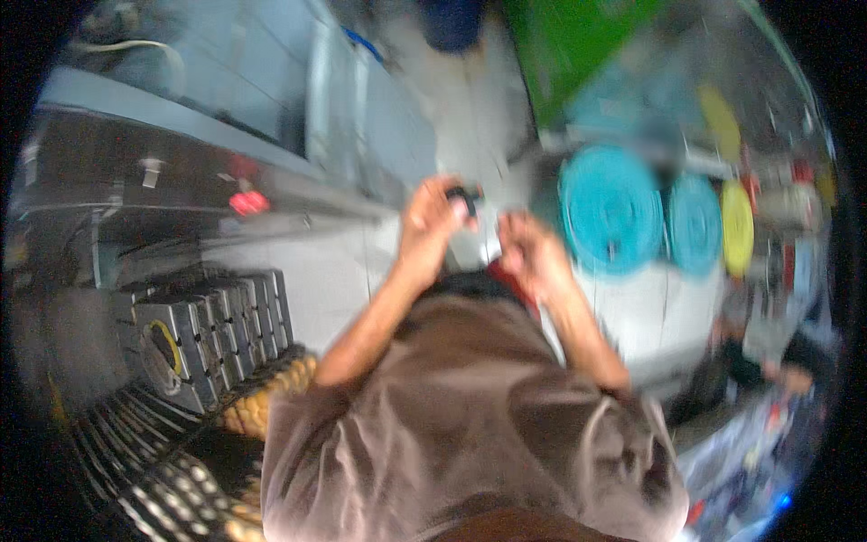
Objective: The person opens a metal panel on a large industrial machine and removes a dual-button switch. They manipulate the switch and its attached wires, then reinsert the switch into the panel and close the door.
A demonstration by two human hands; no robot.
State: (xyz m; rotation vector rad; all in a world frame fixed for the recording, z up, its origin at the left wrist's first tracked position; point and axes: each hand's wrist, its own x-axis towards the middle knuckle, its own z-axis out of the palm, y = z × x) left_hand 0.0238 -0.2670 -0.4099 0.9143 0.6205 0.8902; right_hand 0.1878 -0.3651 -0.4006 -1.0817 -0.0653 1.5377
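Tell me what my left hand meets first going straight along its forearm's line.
The left hand looks free to go over the pale floor; farther on, perhaps the flat, bright green panel. Blur and the overhead view leave depth unclear.

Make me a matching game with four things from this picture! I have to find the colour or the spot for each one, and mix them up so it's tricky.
Things:
1. Small black thing
2. Biggest round thing
3. Row of metal boxes
4. Right hand

Colours and spots:
A. On the picture's left side, near some golden-brown pieces
B. Turquoise all over its top
C. In the fingers of the left hand
D. In the middle, between the left hand and the big round thing

Right pairs: 1-C, 2-B, 3-A, 4-D
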